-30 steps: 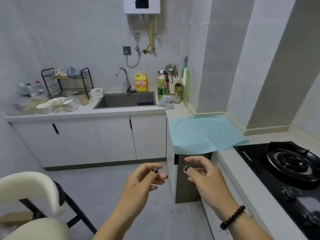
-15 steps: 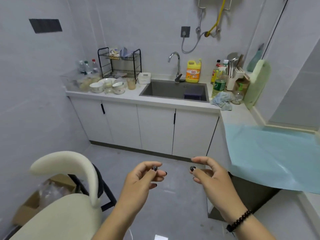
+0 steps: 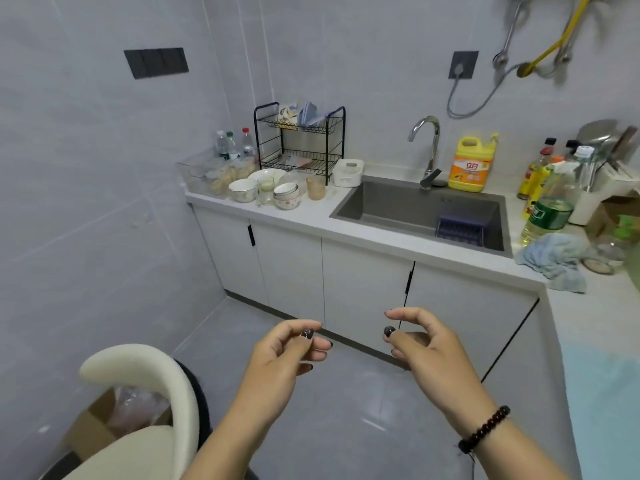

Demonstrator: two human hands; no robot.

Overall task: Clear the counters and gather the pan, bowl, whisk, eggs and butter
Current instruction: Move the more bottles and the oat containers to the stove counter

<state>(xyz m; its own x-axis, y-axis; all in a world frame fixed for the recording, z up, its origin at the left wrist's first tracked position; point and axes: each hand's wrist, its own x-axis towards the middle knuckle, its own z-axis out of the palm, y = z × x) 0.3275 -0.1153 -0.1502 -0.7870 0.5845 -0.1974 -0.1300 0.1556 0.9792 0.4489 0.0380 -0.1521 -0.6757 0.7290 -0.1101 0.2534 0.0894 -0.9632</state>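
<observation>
Grey floor [image 3: 346, 410] lies open before the counter edge [image 3: 398, 242]; both hands [image 3: 291, 355] [image 3: 426, 348] hover loosely curled, holding nothing.

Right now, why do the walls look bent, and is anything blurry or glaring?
Head view: the wide lens bows the wall tile lines and the counter edge; light is soft and even, with faint floor sheen; the green object at the right edge is smeared; both hands look sharp.

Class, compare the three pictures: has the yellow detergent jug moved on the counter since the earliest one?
No. The yellow detergent jug still stands just right of the faucet behind the sink; only the camera turned.
</observation>
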